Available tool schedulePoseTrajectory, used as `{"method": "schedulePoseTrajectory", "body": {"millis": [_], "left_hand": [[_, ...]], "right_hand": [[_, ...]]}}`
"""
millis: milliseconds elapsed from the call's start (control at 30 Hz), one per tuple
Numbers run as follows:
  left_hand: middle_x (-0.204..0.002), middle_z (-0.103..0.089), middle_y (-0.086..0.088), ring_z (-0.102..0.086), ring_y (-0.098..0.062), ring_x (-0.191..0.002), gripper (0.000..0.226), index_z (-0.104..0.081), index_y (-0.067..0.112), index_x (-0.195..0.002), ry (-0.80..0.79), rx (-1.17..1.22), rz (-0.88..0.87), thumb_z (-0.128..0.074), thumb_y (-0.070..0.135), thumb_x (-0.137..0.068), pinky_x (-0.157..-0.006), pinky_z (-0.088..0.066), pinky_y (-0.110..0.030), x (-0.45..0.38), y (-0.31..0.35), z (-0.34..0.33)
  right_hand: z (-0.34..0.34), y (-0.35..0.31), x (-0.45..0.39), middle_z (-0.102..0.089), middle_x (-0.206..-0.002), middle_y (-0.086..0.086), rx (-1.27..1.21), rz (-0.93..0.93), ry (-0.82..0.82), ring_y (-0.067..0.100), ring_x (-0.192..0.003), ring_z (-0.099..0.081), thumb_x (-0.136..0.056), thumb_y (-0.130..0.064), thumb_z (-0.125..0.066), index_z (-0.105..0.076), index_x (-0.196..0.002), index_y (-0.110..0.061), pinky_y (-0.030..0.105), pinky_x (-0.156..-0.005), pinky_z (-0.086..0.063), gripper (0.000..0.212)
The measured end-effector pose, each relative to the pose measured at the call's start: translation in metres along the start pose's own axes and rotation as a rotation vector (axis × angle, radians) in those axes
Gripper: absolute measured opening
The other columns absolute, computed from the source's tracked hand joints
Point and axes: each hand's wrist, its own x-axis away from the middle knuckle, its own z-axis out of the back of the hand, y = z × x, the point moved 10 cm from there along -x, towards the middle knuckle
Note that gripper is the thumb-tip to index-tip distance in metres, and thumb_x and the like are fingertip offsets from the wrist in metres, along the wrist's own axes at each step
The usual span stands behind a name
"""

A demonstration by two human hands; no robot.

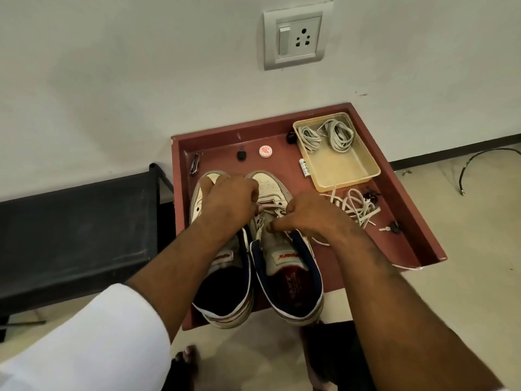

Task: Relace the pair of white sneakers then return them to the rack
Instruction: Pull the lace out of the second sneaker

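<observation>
Both hands, left [228,201] and right [307,215], pinching lace [270,206] on right sneaker [284,249], red tray [408,198]

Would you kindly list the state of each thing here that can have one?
Right sneaker: upright, partly laced.
Left sneaker: upright, lacing hidden.
Left hand: pinching a lace.
Right hand: pinching a lace.
Yellow tray: holds two coiled laces.
Loose laces: tangled beside the tray.
Wall switch: position unclear.

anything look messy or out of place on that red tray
Yes. A loose tangle of white laces lies on the red tray outside the beige plastic tub, one strand trailing over the tray's near edge. Both sneaker heels overhang that edge too.
</observation>
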Motion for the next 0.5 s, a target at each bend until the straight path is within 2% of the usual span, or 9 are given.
{"method": "schedulePoseTrajectory", "body": {"millis": [100, 167, 300, 400, 500], "left_hand": [[-0.101, -0.064, 0.005, -0.058, -0.019, -0.104, 0.011, -0.07, 0.026, -0.099, -0.009, -0.116, -0.119, -0.061, 0.026, -0.093, -0.095, -0.027, -0.041, 0.0, 0.016, 0.0], [-0.1, -0.062, 0.005, -0.057, -0.019, -0.103, 0.01, -0.067, 0.024, -0.099, -0.018, -0.081, -0.09, -0.057, 0.024, -0.095, -0.096, -0.026, -0.042, -0.001, 0.013, 0.001], [-0.093, -0.059, 0.002, -0.058, -0.022, -0.098, 0.011, -0.062, 0.021, -0.095, -0.048, 0.251, 0.131, -0.053, 0.026, -0.099, -0.095, -0.045, -0.042, 0.0, -0.019, 0.002], [-0.104, -0.062, -0.006, -0.056, -0.023, -0.096, 0.02, -0.063, 0.012, -0.108, 0.018, 0.115, 0.294, -0.049, 0.024, -0.099, -0.095, -0.041, -0.041, 0.008, -0.046, 0.019], [-0.112, -0.062, -0.011, -0.055, -0.032, -0.11, 0.024, -0.056, 0.013, -0.112, 0.099, 0.021, 0.595, -0.045, 0.027, -0.096, -0.098, -0.028, -0.047, 0.021, -0.107, 0.047]], "right_hand": [[-0.002, -0.002, -0.002, -0.054, -0.064, 0.001, 0.041, 0.017, -0.006, 0.023, -0.069, -0.055, -0.072, -0.048, -0.068, -0.054, -0.061, -0.019, 0.028, -0.06, -0.037, 0.034], [-0.003, -0.004, -0.001, -0.054, -0.065, 0.001, 0.034, 0.025, -0.027, 0.02, -0.067, -0.054, -0.077, -0.043, -0.067, -0.055, -0.063, -0.016, 0.028, -0.057, -0.035, 0.032], [-0.011, -0.008, -0.001, -0.051, -0.065, 0.002, 0.07, 0.063, -0.089, 0.018, -0.062, -0.049, -0.082, -0.033, -0.064, -0.052, -0.062, -0.013, 0.029, -0.058, -0.036, 0.03], [-0.014, -0.011, 0.0, -0.049, -0.064, 0.003, 0.062, 0.086, -0.111, 0.018, -0.061, -0.047, -0.082, -0.031, -0.065, -0.05, -0.059, -0.014, 0.032, -0.059, -0.036, 0.032], [-0.009, -0.007, 0.003, -0.059, -0.074, 0.005, 0.034, 0.088, -0.117, 0.018, -0.069, -0.053, -0.084, -0.032, -0.065, -0.062, -0.073, -0.009, 0.032, -0.064, -0.04, 0.026]]}}
